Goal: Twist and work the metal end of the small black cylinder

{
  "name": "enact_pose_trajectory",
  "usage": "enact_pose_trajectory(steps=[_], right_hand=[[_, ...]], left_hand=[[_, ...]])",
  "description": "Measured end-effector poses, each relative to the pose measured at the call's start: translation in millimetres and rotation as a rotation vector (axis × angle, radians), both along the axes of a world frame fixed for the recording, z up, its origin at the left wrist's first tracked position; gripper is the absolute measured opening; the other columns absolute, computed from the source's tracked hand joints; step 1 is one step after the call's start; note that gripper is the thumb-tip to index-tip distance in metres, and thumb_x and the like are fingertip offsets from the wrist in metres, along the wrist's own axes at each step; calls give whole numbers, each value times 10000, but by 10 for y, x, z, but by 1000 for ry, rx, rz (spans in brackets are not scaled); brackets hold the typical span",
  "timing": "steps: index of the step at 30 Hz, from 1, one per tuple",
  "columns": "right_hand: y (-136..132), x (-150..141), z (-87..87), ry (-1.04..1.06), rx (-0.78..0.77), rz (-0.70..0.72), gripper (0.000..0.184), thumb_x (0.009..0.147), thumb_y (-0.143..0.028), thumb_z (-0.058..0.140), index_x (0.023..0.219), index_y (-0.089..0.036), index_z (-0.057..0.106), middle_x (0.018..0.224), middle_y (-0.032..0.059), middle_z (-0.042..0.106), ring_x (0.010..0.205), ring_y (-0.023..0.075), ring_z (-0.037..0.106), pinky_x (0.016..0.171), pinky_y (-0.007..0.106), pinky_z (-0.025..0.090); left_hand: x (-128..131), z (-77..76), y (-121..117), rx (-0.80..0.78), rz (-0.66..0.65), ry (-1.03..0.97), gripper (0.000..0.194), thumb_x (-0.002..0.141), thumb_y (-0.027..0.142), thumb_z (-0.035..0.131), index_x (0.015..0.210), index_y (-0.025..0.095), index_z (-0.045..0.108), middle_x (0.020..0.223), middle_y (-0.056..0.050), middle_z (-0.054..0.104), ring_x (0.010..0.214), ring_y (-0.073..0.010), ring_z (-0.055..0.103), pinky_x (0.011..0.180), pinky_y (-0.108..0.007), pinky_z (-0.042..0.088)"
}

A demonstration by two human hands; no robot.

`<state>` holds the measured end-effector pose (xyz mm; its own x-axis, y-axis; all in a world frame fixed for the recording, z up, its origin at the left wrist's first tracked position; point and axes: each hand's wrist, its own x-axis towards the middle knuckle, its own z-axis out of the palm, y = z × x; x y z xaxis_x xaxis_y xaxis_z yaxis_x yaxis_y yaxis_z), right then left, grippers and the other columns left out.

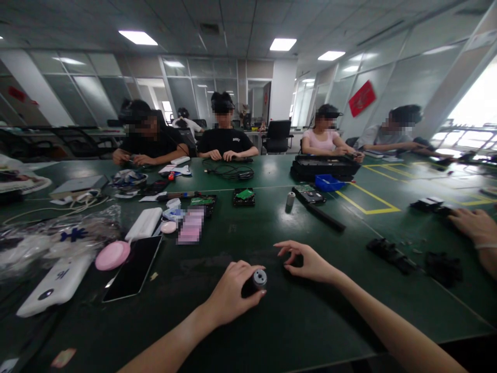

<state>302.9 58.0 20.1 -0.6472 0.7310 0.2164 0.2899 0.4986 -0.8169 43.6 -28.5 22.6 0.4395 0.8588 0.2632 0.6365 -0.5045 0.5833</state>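
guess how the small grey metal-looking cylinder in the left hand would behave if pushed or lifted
The small grey metal-looking cylinder in the left hand is probably stiff and fairly heavy for its size, judging by its metallic sheen. Its round outline suggests it would likely roll if laid sideways on the long dark green table.

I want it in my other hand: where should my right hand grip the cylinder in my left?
Probably come from the right with your right hand and pinch the cylinder just below its holed end: that end faces up, its right side is exposed, and the left hand wraps from the left.
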Motion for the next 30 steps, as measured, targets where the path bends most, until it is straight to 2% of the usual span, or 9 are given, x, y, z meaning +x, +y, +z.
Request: enact_pose_trajectory(steps=[3,6,10,17,22,27,30], right_hand=[[-48,-85,30,89,14,-48,566,750,-128,670,1286,-233,519,1024,44,633,702,118,658,695,284,567],[-140,-232,58,275,-11,-88,545,760,-133,691,1261,-237,506,991,26,617,704,110,663,717,286,571],[-304,-453,72,424,-12,-56,501,757,-108,707,1206,-245,532,977,21,624,748,123,680,757,294,571],[-410,-615,48,357,120,-30,399,745,-92,717,1108,-228,619,955,39,679,811,162,678,789,326,562],[-428,-626,56,354,91,13,357,773,-86,680,1103,-213,627,1032,59,688,861,174,682,828,348,565],[-445,-632,68,306,137,48,228,793,-103,653,999,-197,677,930,44,703,844,170,671,780,317,568],[-440,-623,76,311,142,42,230,799,-107,642,1006,-202,672,935,41,703,824,163,672,776,314,568]], left_hand=[[-5,-29,9,9,3,0,437,811,261,684,1230,250,559,1075,-33,631,1000,-216,553,900,-363,401],[-6,-60,11,16,-1,-7,446,806,254,686,1231,257,553,1072,-30,630,992,-216,554,889,-363,401],[5,-79,16,30,3,-22,408,793,240,694,1183,241,577,1055,-34,641,972,-221,557,872,-359,405],[20,-64,20,24,-5,-31,334,790,214,685,1114,226,604,1053,-39,652,960,-221,569,845,-345,418],[19,-72,7,23,4,-33,324,795,229,678,1108,225,596,1042,-37,650,951,-220,572,844,-347,425],[17,-70,12,19,22,-31,263,792,234,678,1043,215,602,959,-23,644,877,-210,574,785,-327,437],[18,-75,15,20,21,-31,270,797,243,673,1055,222,597,964,-20,645,874,-210,573,777,-327,435]])
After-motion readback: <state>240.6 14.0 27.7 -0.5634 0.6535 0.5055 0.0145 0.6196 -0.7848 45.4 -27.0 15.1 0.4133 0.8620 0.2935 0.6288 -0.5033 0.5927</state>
